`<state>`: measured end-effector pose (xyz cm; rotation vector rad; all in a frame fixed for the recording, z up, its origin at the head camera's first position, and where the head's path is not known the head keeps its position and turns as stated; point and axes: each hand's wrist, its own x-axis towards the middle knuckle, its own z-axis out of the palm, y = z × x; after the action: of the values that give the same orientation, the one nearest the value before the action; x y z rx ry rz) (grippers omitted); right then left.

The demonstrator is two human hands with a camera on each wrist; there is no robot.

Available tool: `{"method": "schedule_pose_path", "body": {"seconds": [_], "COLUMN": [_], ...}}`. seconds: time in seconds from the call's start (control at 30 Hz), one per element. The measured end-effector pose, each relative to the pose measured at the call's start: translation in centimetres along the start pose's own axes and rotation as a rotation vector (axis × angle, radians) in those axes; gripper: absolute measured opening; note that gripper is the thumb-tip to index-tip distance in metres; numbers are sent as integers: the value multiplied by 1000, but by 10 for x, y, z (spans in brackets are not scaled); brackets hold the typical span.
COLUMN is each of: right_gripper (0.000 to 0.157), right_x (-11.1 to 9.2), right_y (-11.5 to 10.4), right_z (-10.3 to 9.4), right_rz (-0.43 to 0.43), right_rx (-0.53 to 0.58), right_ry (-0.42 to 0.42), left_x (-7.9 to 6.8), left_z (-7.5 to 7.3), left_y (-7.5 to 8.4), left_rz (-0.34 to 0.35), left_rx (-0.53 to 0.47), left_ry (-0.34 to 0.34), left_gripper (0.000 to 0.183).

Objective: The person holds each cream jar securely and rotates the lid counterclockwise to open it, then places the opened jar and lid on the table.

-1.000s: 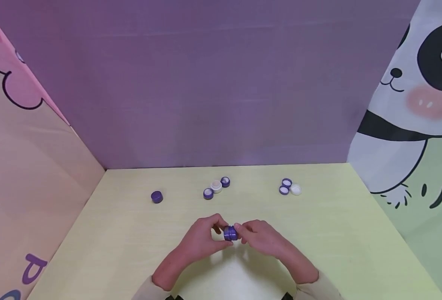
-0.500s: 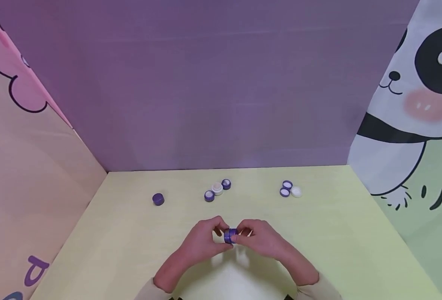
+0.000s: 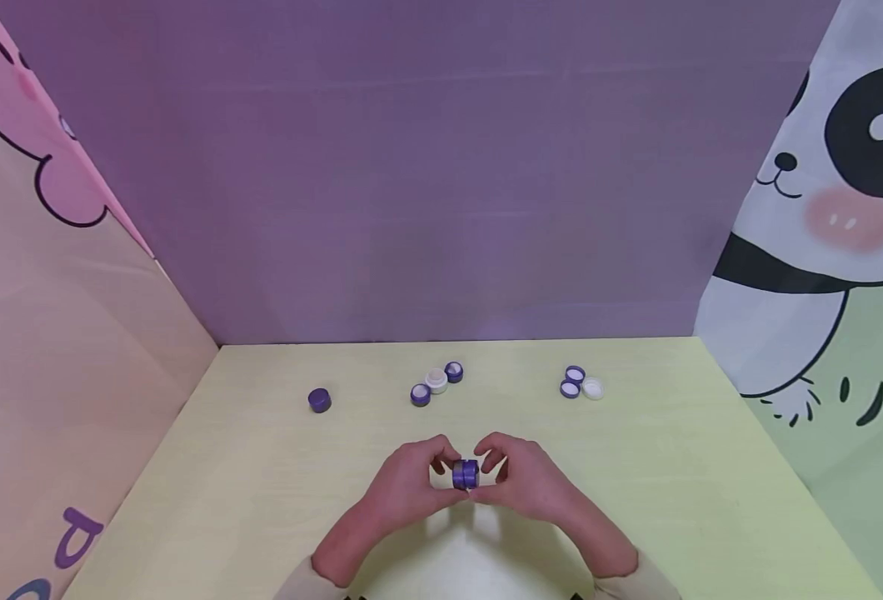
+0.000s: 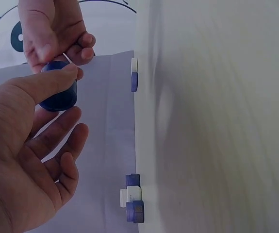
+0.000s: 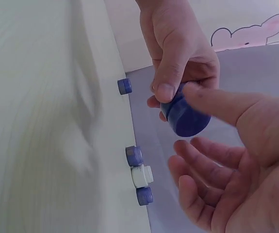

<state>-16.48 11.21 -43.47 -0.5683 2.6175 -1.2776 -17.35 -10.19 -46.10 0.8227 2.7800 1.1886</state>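
Observation:
A small round purple jar with its lid on (image 3: 466, 474) is held sideways above the table in front of the body. My left hand (image 3: 416, 477) pinches it between thumb and fingers at its left end. At the other end is my right hand (image 3: 526, 478), its thumb at the jar's edge and its fingers spread away from it. In the right wrist view, the right thumb lies along the jar (image 5: 191, 119), with a gap between jar and fingers. The left wrist view has the left thumb across the dark blue-looking jar (image 4: 61, 99).
At the back left of the pale table (image 3: 224, 500) stands a purple lidded jar (image 3: 319, 400). Two open purple jars (image 3: 421, 395) flank a white jar (image 3: 436, 381) at the back middle. Purple lids (image 3: 570, 389) and a white lid (image 3: 593, 388) lie at the back right.
My right fingers were at the jar's right end, then the thumb came across it; now the fingers have spread off it and the thumb sits lower. The left hand keeps its pinch.

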Motion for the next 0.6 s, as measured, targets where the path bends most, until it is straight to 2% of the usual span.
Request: {"method": "schedule_pose_path", "body": {"seconds": [0.13,0.33,0.6], "right_gripper": [31,44,25], "right_x": [0,2,3], "right_y": [0,3,6], "right_z": [-1,-1,-1], "right_rz": [32,70,16], "right_rx": [-12,-36,17], "right_ry": [-7,-43,-82], "left_x": [1,2,1], "left_z": [-1,0,2], "left_y": [1,1,-1], "left_rz": [-2,-4,-9], "left_rx": [1,-5,3], "left_ry": [-8,-16,-35], "left_gripper": [32,32,32]}}
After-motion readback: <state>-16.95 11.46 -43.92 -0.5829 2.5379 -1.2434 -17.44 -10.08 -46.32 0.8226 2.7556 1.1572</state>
